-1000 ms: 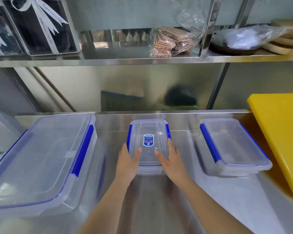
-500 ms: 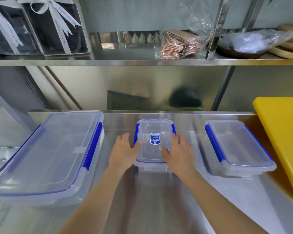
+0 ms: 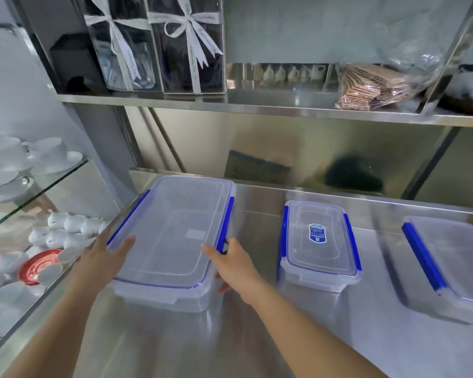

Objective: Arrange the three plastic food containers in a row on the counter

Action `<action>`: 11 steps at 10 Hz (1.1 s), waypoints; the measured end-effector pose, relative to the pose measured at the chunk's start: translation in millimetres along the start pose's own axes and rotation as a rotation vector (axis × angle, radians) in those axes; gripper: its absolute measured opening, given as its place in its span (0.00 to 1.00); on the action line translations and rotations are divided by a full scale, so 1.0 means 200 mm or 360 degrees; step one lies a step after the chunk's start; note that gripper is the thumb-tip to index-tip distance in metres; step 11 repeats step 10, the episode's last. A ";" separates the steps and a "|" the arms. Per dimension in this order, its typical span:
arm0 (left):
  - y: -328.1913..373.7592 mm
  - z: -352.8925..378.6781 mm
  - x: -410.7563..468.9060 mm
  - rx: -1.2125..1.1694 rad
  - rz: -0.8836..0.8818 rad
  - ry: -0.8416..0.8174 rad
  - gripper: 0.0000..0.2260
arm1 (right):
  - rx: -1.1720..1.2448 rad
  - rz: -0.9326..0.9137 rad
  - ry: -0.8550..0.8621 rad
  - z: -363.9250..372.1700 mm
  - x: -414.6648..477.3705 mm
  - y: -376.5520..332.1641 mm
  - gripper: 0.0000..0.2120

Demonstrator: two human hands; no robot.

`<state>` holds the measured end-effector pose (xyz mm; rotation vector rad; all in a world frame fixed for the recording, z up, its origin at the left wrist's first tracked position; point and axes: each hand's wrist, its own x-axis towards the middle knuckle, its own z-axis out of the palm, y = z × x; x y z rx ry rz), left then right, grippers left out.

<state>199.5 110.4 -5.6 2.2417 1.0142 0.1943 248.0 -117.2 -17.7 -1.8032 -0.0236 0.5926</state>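
Three clear plastic containers with blue clips stand on the steel counter (image 3: 325, 336). The large container (image 3: 172, 241) is at the left. My left hand (image 3: 104, 257) lies against its near left corner, and my right hand (image 3: 230, 263) grips its near right corner by the blue clip. The small container (image 3: 320, 244) with a blue label stands alone in the middle. At the right edge, partly cut off, is the medium container (image 3: 453, 263).
A glass shelf (image 3: 38, 186) with white cups and saucers sits left of the counter, with more white crockery and a red saucer (image 3: 38, 266) below. A steel shelf (image 3: 257, 105) overhead carries ribboned boxes and a bag of wafers (image 3: 374, 88).
Both hands have left the small container and moved left onto the large container's near corners. The view has swung left, bringing the crockery shelves into sight.
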 end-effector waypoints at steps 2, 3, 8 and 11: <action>-0.04 0.02 -0.05 -0.0289 0.0089 0.0029 0.23 | 0.0190 -0.0019 -0.0023 0.04 0.03 0.01 0.26; -0.02 0.04 -0.07 -0.0340 0.0117 0.0073 0.22 | 0.0192 -0.0045 -0.0024 0.02 0.02 0.03 0.22; -0.02 0.04 -0.04 0.0104 0.0154 -0.0010 0.26 | -0.0208 -0.0140 0.0055 -0.05 -0.03 -0.01 0.31; 0.25 -0.01 -0.15 0.0438 0.0602 0.0198 0.22 | -0.0503 -0.0313 0.0169 -0.35 -0.26 -0.16 0.24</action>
